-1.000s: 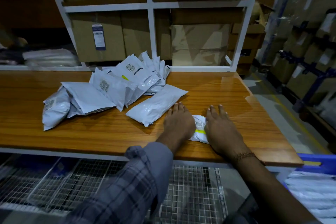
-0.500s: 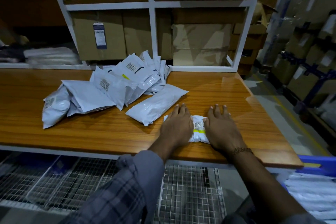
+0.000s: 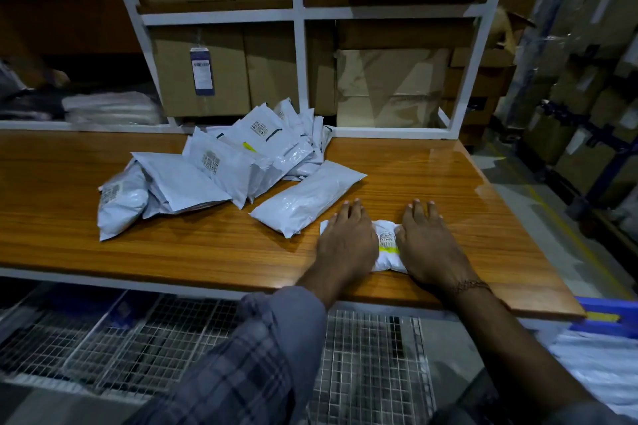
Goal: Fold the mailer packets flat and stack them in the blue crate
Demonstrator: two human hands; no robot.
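A small white mailer packet (image 3: 387, 245) with a printed code and a yellow stripe lies near the front edge of the wooden table (image 3: 207, 245). My left hand (image 3: 347, 238) presses flat on its left part and my right hand (image 3: 428, 241) presses flat on its right part, fingers straight. Only the packet's middle strip shows between the hands. A long grey packet (image 3: 307, 198) lies just beyond my left hand. A heap of several grey packets (image 3: 221, 166) sits further back left. The blue crate (image 3: 607, 314) shows at the lower right, below the table, with pale packets (image 3: 600, 366) in it.
A white metal shelf frame (image 3: 298, 69) with cardboard boxes (image 3: 390, 86) stands behind the table. A wire-mesh shelf (image 3: 172, 331) runs under the table. More boxes on racks (image 3: 587, 97) line an aisle to the right.
Both hands have spread slightly apart on the small packet, so more of its middle with the code and yellow stripe shows. The heap has not moved.
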